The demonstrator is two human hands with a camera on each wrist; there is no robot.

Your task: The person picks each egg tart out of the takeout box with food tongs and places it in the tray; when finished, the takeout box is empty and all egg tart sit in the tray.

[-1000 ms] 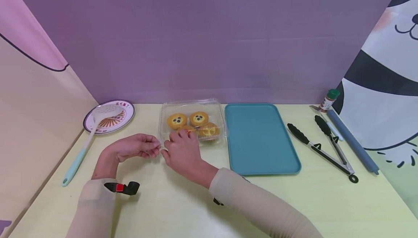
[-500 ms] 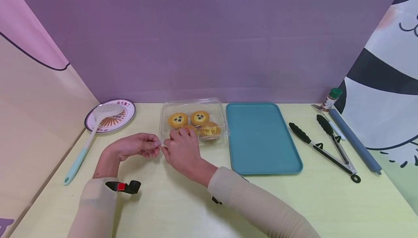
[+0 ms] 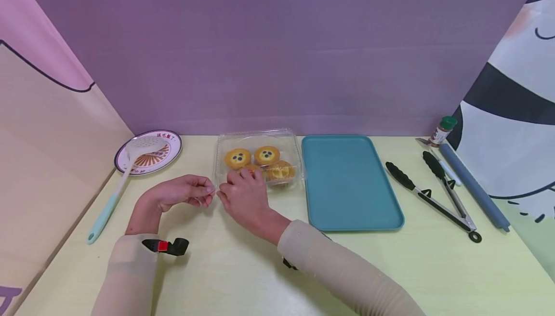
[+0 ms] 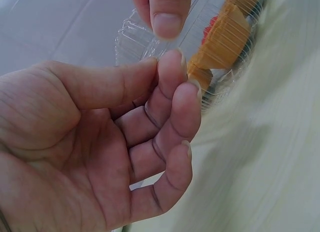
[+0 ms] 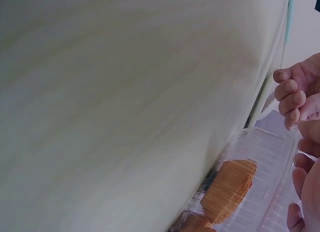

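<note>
A clear plastic clamshell container (image 3: 220, 159), its lid down, holds several small round tarts (image 3: 237, 158) topped with fruit. At its front left corner my left hand (image 3: 184, 194) pinches the thin plastic edge between thumb and index finger, the other fingers loosely curled. My right hand (image 3: 247, 198) is right beside it, thumb and index finger pinching at the same corner while its other fingers curl over the front of the lid. The right wrist view shows a tart (image 5: 227, 189) through the ribbed side wall. My right palm hides part of the container's front.
A teal tray (image 3: 353, 183) lies just right of the container. Farther right are black-tipped tongs (image 3: 433, 203), a white-handled knife (image 3: 451, 174), a grey-blue rod (image 3: 474, 186) and a green-capped seasoning jar (image 3: 441, 132). At left a skimmer (image 3: 104, 217) rests on a patterned plate (image 3: 174, 150).
My right thumb has moved up slightly, closer to the index finger at the container's corner. The left hand keeps its pinch. The head view has shifted a little.
</note>
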